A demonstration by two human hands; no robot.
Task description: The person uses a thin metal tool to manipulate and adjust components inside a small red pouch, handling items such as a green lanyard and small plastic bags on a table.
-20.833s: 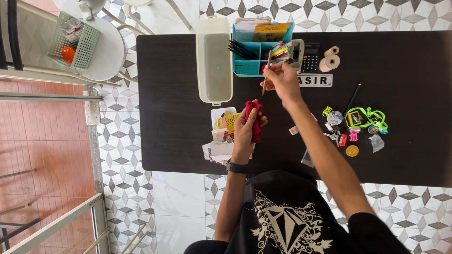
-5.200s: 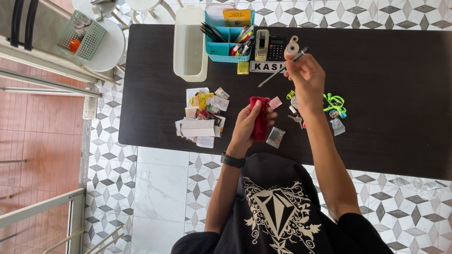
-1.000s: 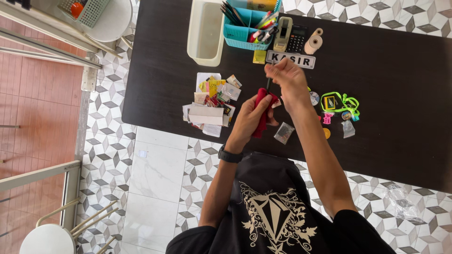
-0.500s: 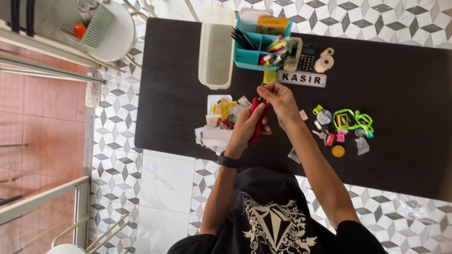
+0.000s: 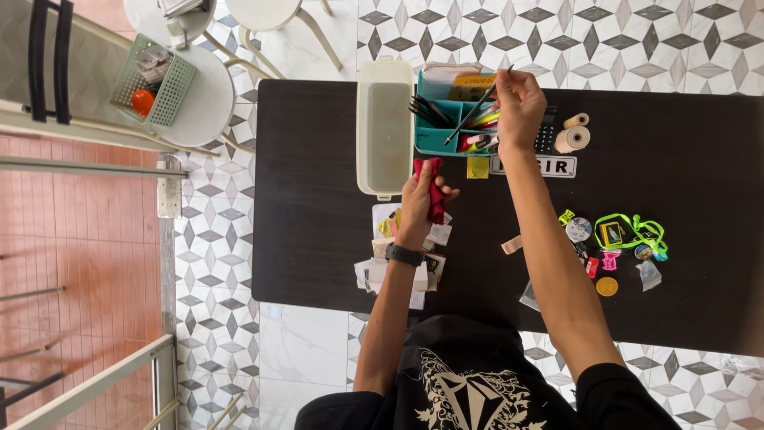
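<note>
Head view: a person in a black printed shirt leans over a dark worktop (image 5: 318, 239), the right hand (image 5: 519, 99) pinching a slim dark pen (image 5: 476, 105) by its upper end, tip angled down toward 7 o'clock into the teal organiser (image 5: 442, 127) at the far edge. The left hand (image 5: 419, 199) is closed around a bunched red cloth (image 5: 434, 187), held just above a heap of paper scraps (image 5: 402, 255) (a dark watch sits on that wrist). At 9 o'clock of the organiser lies a long cream tray (image 5: 384, 127); at 3 o'clock, two paper rolls (image 5: 573, 134). A scatter of small trinkets (image 5: 613, 243) rests well apart at 4 o'clock. Judged from this frame, a clean drop calls for steering the tip into a free compartment, between the pens already standing there, and loosening the pinch only once it is inside, with the cloth kept clear.
</note>
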